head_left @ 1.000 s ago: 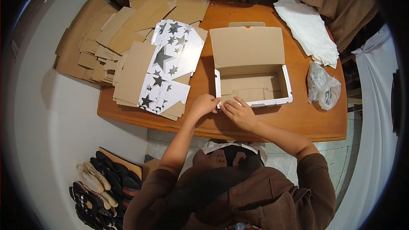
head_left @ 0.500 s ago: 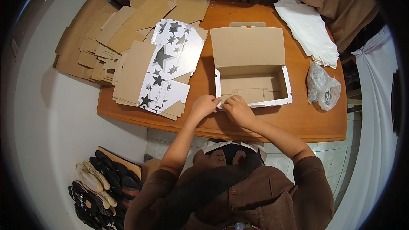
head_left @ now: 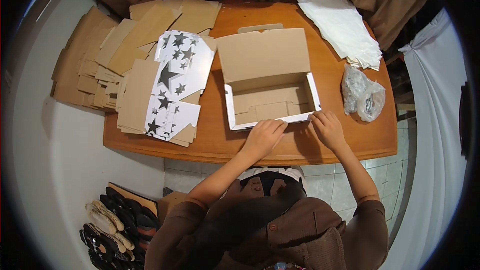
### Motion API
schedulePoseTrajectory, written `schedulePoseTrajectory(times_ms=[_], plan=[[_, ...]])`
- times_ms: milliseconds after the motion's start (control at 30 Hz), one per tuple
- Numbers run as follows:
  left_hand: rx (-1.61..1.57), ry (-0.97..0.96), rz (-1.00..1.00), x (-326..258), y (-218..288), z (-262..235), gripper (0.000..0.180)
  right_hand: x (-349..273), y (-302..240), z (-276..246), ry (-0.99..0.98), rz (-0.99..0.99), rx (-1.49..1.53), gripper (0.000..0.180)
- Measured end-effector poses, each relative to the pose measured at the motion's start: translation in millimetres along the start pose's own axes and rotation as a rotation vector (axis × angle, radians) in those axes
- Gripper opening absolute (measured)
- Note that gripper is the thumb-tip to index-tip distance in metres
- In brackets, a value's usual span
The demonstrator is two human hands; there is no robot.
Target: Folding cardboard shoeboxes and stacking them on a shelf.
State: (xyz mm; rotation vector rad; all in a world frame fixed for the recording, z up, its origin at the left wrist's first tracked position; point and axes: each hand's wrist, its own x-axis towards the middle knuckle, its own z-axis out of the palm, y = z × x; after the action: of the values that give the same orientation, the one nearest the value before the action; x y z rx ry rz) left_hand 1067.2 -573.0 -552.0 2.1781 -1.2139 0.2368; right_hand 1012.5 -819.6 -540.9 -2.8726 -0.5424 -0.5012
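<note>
An open cardboard box, white outside and brown inside, stands on the table in front of me with its lid tipped back. My left hand is closed on the middle of its near wall, fingertips over the top edge. At the front right corner, my right hand pinches the same near edge. Creased inner flaps lie along the floor of the box. Both thumbs are mostly hidden.
Flat brown cardboard blanks and white star-printed blanks pile up at left on the wooden table. White paper sheets and a clear plastic bag lie at right. Several shoes sit at lower left.
Both hands have moved right along the near wall from its front left corner and spread apart. The whole scene has shifted left in the view, and the box appears slightly turned.
</note>
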Motion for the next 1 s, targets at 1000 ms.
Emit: schedulePoseTrajectory(times_ms=[1000], plan=[[0.150, 0.092, -0.247, 64, 51, 97, 0.014, 35, 114, -8, -0.128, -0.571, 0.324, 0.028]])
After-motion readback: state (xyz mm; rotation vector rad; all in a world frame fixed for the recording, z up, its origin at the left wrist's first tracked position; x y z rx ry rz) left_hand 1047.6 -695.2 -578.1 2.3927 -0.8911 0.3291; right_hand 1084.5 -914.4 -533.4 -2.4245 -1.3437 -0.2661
